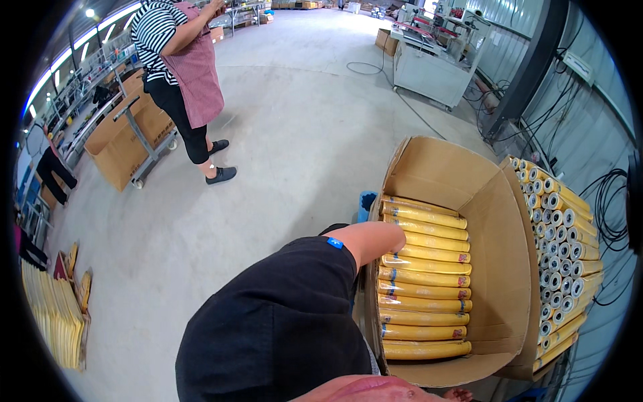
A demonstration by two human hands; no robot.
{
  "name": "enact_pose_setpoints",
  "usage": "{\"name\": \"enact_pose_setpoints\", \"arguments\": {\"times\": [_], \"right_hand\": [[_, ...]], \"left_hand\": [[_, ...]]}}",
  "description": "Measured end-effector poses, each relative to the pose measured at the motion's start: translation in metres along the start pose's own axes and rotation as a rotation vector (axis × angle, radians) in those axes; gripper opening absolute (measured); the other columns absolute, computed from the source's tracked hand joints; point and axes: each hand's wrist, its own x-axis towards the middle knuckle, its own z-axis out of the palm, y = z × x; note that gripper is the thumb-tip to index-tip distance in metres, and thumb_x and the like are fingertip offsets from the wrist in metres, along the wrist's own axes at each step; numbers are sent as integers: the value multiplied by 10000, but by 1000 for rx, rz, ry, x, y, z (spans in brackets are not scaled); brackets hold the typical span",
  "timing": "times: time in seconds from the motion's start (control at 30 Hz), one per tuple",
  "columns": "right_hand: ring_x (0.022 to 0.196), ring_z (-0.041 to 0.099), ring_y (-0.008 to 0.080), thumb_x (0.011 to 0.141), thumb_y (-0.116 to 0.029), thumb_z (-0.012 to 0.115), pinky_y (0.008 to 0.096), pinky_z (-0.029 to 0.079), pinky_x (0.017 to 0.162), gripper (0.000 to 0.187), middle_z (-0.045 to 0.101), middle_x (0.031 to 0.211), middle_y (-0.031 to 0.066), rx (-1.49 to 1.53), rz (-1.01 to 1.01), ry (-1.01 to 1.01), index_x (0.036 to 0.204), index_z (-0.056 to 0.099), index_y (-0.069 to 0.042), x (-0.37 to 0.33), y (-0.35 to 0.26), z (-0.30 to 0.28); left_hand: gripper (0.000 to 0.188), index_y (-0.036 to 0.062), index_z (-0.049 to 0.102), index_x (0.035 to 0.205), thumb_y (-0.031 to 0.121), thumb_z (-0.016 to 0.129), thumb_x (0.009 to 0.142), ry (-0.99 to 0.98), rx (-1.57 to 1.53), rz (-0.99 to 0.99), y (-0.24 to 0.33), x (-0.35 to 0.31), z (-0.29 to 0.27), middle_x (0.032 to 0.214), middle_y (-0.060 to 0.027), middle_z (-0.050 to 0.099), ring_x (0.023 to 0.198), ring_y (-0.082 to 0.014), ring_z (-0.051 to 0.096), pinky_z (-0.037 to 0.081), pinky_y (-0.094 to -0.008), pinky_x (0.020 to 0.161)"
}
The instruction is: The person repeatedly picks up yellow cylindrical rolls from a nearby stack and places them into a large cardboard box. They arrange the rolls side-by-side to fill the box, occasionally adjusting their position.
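Left hand [396, 242] on yellow rolls [424, 276] — boxed

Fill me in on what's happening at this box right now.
A person in a black sleeve reaches the left arm into an open cardboard box; the hand is hidden among the yellow rolls lying side by side inside. The right hand is out of view. More yellow rolls are stacked end-on beside the box. Another person in a striped top and pink apron stands across the concrete floor.
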Motion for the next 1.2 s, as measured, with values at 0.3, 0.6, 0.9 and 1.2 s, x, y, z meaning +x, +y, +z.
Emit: {"name": "enact_pose_setpoints", "arguments": {"times": [0.3, 0.6, 0.9, 1.2], "right_hand": [[914, 598, 318, 964, -261, 412, 534, 464, 773, 245, 600, 1040, 163, 184, 28, -94, 972, 581, -84, -16, 12, -9], [678, 563, 256, 865, -443, 447, 403, 410, 552, 379, 655, 813, 72, -1306, -1136, -341, 802, 635, -119, 31, 151, -53], [876, 586, 277, 860, -402, 523, 424, 465, 719, 358, 643, 1034, 113, -1277, -1169, -326, 985, 624, -82, 43, 178, -52], [1285, 388, 255, 885, -380, 541, 457, 337, 1037, 596, 386, 1418, 98, -1093, -1153, -465, 1369, 372, -76, 67, 187, -7]], "left_hand": [[295, 46, 693, 989, 185, 582, 753, 49, 19, 20, -2, 7, 5, 1062, -163, 649, 976, -330, 608, 469, -431, 828], [282, 74, 698, 1013, 176, 591, 772, 60, -46, 9, 6, -7, -2, 1070, -151, 653, 983, -341, 607, 476, -439, 821], [291, 70, 684, 1053, 177, 613, 791, 42, -34, -38, 12, -19, -3, 1155, -144, 622, 1051, -322, 583, 462, -432, 861], [309, 71, 682, 1049, 161, 610, 761, 37, -9, -3, 19, 9, 3, 1152, -156, 621, 1051, -319, 584, 457, -426, 882]]}}
